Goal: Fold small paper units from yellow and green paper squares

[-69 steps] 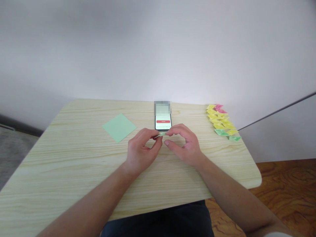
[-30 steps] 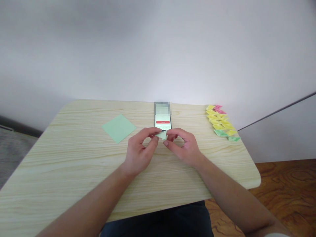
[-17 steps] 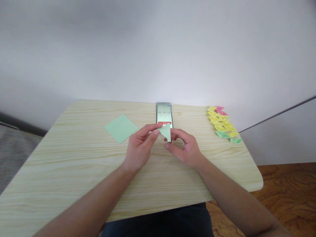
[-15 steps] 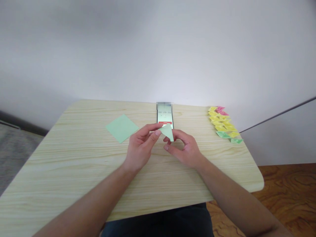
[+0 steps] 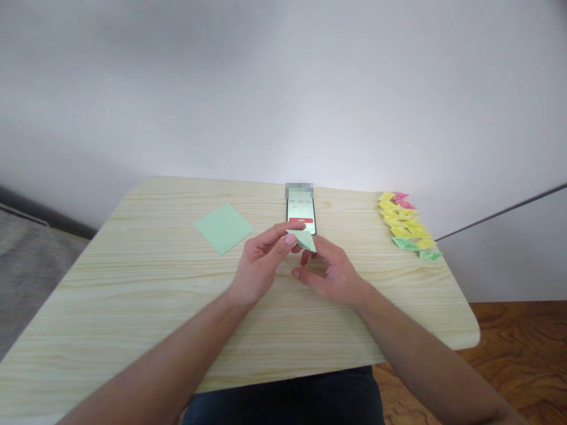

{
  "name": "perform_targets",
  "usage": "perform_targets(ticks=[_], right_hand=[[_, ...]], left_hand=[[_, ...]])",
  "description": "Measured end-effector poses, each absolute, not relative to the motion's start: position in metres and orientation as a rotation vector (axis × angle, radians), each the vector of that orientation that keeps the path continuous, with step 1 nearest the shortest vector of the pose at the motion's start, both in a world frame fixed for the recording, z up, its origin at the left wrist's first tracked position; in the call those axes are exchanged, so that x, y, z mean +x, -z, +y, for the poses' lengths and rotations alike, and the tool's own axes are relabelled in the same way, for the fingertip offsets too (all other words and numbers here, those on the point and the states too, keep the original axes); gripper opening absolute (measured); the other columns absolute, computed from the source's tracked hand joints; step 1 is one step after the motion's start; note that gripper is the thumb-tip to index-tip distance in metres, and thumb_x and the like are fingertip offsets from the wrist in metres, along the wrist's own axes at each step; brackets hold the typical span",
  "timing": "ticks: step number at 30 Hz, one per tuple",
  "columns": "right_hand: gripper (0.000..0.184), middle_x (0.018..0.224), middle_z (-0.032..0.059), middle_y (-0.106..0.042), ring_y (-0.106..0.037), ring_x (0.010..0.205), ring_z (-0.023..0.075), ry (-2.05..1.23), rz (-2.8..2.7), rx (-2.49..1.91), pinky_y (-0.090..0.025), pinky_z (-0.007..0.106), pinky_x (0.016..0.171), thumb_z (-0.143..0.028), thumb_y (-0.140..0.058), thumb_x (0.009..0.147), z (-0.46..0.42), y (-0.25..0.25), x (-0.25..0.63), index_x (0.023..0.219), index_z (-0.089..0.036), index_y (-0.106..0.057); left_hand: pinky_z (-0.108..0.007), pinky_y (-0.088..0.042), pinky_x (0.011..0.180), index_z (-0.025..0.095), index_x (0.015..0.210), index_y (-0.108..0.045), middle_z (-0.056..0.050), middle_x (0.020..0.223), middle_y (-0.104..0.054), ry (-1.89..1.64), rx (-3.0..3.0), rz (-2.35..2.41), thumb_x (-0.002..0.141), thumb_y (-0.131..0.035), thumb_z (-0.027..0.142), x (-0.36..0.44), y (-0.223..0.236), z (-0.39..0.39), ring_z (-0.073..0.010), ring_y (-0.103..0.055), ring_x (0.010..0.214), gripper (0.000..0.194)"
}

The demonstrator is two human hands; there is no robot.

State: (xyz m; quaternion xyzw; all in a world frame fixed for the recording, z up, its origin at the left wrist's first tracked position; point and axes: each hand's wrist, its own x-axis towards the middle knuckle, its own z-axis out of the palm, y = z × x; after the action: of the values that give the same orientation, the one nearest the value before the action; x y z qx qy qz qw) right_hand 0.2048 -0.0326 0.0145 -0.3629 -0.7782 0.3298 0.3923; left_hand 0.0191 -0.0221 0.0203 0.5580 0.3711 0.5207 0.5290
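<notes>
Thumb and fingers of my left hand (image 5: 259,265) pinch a small folded piece of light green paper (image 5: 305,238) above the middle of the table. My right hand (image 5: 334,273) is at the paper's right side, its thumb and index finger spread apart. Its fingertips are partly hidden behind the paper, and whether they touch it is unclear. To the left of my hands, a flat light green square sheet of paper (image 5: 224,229) lies on the table.
A phone (image 5: 301,208) with a running timer lies just beyond my hands, close to the wall. Several folded paper pieces (image 5: 401,224) in yellow, pink and green stand in rows along the right edge of the pale wooden table (image 5: 146,283).
In my left hand the folded paper has tilted and now lies flatter, with its layers showing. My right hand stays close beside it. The whole view has shifted slightly.
</notes>
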Motion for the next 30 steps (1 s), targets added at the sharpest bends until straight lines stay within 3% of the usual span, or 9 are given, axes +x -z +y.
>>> perform_targets(ticks=[4,8,15,20,24,30], right_hand=[[0.046,0.108,0.0041,-0.068,-0.062,0.089,0.0205,-0.703,-2.059,-0.99,-0.055,0.039,0.084,-0.023,-0.074,0.086,-0.0319,-0.0141,0.2046,0.13,-0.029,-0.06],[0.045,0.103,0.0041,-0.067,-0.062,0.09,0.0218,-0.647,-2.092,-1.005,-0.054,0.039,0.083,-0.022,-0.073,0.086,-0.0311,-0.0134,0.2056,0.129,-0.028,-0.06],[0.034,0.097,0.0029,-0.065,-0.061,0.087,0.0197,-0.832,-2.006,-0.95,-0.053,0.037,0.08,-0.022,-0.075,0.085,-0.0316,-0.0136,0.2053,0.117,-0.025,-0.064],[0.04,0.107,0.0042,-0.064,-0.063,0.087,0.0175,-1.203,-1.818,-0.844,-0.055,0.035,0.081,-0.026,-0.078,0.085,-0.0326,-0.0169,0.206,0.123,-0.025,-0.064],[0.045,0.107,0.0045,-0.067,-0.064,0.087,0.0183,-1.282,-1.679,-0.871,-0.053,0.037,0.083,-0.031,-0.082,0.082,-0.0318,-0.0163,0.2073,0.124,-0.026,-0.067],[0.009,0.083,0.0007,-0.063,-0.057,0.077,0.0159,-1.046,-1.554,-0.985,-0.046,0.032,0.071,-0.032,-0.075,0.089,-0.0286,-0.0131,0.2074,0.092,-0.024,-0.072]], left_hand=[[-0.047,-0.046,0.113,0.026,0.124,-0.073,-0.008,0.129,-0.071,-1.251,1.367,0.853,0.101,-0.055,0.037,0.019,-0.0192,-0.0216,-0.0258,-0.063,0.122,0.032],[-0.048,-0.037,0.121,0.03,0.125,-0.074,-0.007,0.133,-0.066,-1.263,1.414,0.876,0.1,-0.056,0.036,0.0191,-0.0207,-0.0212,-0.027,-0.056,0.132,0.031],[-0.042,-0.05,0.106,0.03,0.124,-0.074,-0.008,0.132,-0.062,-1.232,1.369,0.79,0.099,-0.058,0.033,0.0167,-0.0175,-0.0199,-0.0272,-0.057,0.128,0.03],[-0.039,-0.044,0.111,0.028,0.123,-0.075,-0.008,0.132,-0.062,-1.241,1.36,0.781,0.1,-0.058,0.031,0.015,-0.0165,-0.0186,-0.0259,-0.054,0.13,0.029],[-0.039,-0.045,0.109,0.028,0.125,-0.074,-0.007,0.13,-0.064,-1.263,1.361,0.8,0.099,-0.06,0.032,0.0148,-0.0173,-0.0179,-0.0249,-0.057,0.126,0.03],[-0.04,-0.043,0.111,0.03,0.12,-0.077,-0.006,0.124,-0.068,-1.283,1.462,0.859,0.095,-0.068,0.034,0.0173,-0.0151,-0.0185,-0.0243,-0.059,0.124,0.027]])
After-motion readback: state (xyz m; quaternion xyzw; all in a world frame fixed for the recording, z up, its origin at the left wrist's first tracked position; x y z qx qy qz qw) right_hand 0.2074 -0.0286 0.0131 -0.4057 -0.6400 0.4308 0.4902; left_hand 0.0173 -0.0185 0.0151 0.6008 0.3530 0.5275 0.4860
